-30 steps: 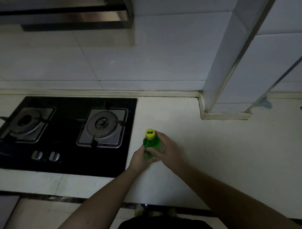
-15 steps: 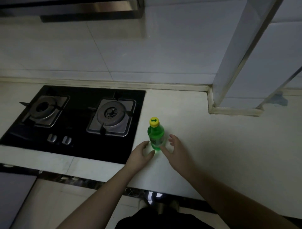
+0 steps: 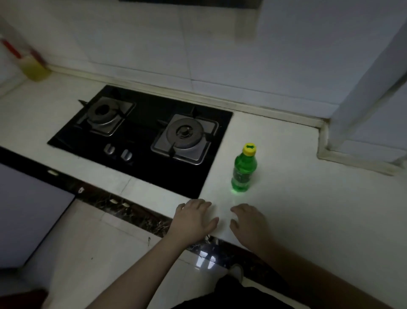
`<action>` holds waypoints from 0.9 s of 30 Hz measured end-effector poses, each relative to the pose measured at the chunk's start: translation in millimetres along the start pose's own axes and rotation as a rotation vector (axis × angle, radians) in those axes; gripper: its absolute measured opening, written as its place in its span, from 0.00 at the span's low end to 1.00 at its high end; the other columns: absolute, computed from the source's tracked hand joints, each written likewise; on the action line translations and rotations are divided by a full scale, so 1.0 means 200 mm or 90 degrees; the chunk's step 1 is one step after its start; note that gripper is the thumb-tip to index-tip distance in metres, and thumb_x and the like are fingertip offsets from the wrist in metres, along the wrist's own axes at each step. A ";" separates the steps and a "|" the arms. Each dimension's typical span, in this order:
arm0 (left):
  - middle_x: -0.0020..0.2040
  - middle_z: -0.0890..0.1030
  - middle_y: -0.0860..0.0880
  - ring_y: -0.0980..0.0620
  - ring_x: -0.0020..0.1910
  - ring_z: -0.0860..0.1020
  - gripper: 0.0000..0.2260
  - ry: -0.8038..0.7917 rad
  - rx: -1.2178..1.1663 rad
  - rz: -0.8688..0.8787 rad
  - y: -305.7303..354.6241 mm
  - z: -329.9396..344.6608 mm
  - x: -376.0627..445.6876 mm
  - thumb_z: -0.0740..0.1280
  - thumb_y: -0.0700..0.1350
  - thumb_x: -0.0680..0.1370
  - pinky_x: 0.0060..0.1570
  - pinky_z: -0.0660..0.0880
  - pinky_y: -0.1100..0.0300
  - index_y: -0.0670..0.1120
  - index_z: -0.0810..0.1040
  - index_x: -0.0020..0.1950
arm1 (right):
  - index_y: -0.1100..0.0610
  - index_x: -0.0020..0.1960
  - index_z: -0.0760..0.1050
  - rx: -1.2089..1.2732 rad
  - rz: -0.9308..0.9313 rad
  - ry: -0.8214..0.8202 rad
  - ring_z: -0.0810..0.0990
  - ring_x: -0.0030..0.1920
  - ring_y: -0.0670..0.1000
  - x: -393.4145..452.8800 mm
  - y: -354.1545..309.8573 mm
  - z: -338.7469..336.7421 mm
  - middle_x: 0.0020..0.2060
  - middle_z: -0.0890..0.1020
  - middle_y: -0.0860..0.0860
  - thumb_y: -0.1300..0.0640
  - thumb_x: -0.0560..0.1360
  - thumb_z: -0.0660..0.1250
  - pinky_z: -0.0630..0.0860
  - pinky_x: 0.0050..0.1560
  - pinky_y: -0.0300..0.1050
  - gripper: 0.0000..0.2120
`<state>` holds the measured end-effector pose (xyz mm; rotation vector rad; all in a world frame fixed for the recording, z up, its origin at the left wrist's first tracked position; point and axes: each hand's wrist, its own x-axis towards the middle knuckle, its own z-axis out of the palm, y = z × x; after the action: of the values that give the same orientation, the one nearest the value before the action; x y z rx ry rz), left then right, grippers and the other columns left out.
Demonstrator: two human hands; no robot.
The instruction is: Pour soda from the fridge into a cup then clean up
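Capped bottle (image 3: 243, 171) upright near counter (image 3: 319, 209) front edge, my left hand (image 3: 193, 220) and right hand (image 3: 250, 225) released, empty, just short of it

Place: a home kitchen.
Hob (image 3: 141, 136): black glass, two gas burners and two knobs, set into the counter.
Counter (image 3: 308, 209): pale stone with a dark marbled front edge.
Wall (image 3: 176, 44): large pale tiles.
Hood (image 3: 191, 2): its lower edge shows above the hob.
Floor (image 3: 105, 253): glossy pale tiles.
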<state>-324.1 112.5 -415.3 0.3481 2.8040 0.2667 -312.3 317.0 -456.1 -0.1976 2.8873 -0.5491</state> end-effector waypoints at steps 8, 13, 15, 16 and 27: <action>0.74 0.67 0.52 0.49 0.74 0.62 0.35 0.013 0.082 -0.041 -0.22 -0.02 -0.43 0.44 0.67 0.72 0.71 0.55 0.45 0.53 0.65 0.74 | 0.53 0.54 0.80 -0.089 -0.135 -0.030 0.79 0.46 0.54 -0.10 -0.39 0.07 0.47 0.81 0.51 0.51 0.66 0.63 0.74 0.45 0.47 0.17; 0.75 0.65 0.49 0.46 0.75 0.60 0.36 0.013 0.092 -0.106 -0.38 -0.03 -0.77 0.42 0.66 0.73 0.72 0.54 0.42 0.51 0.62 0.76 | 0.53 0.51 0.81 -0.133 -0.200 -0.049 0.81 0.42 0.54 -0.26 -0.63 0.09 0.44 0.82 0.50 0.52 0.65 0.63 0.75 0.41 0.45 0.17; 0.74 0.66 0.50 0.46 0.74 0.61 0.37 0.024 0.082 -0.149 -0.42 -0.03 -0.90 0.41 0.67 0.72 0.70 0.55 0.44 0.51 0.63 0.76 | 0.54 0.60 0.78 -0.141 -0.230 -0.054 0.80 0.51 0.55 -0.31 -0.74 0.11 0.53 0.82 0.52 0.50 0.70 0.62 0.75 0.49 0.49 0.20; 0.73 0.67 0.50 0.46 0.73 0.62 0.38 0.027 0.073 -0.172 -0.44 -0.03 -0.97 0.39 0.67 0.71 0.70 0.56 0.44 0.51 0.63 0.76 | 0.55 0.62 0.77 -0.142 -0.244 -0.058 0.79 0.54 0.56 -0.33 -0.80 0.12 0.55 0.81 0.53 0.49 0.72 0.60 0.74 0.52 0.51 0.21; 0.77 0.60 0.49 0.46 0.76 0.56 0.33 -0.013 -0.008 -0.359 -0.74 -0.13 -1.58 0.49 0.68 0.78 0.73 0.53 0.40 0.52 0.56 0.78 | 0.51 0.74 0.64 -0.145 -0.394 -0.137 0.65 0.69 0.53 -0.47 -1.46 0.22 0.70 0.69 0.50 0.45 0.80 0.54 0.62 0.67 0.49 0.24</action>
<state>-71.6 -115.1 -336.5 -0.4386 2.7372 0.1463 -183.7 47.6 -370.8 -1.1303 2.6355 -0.2558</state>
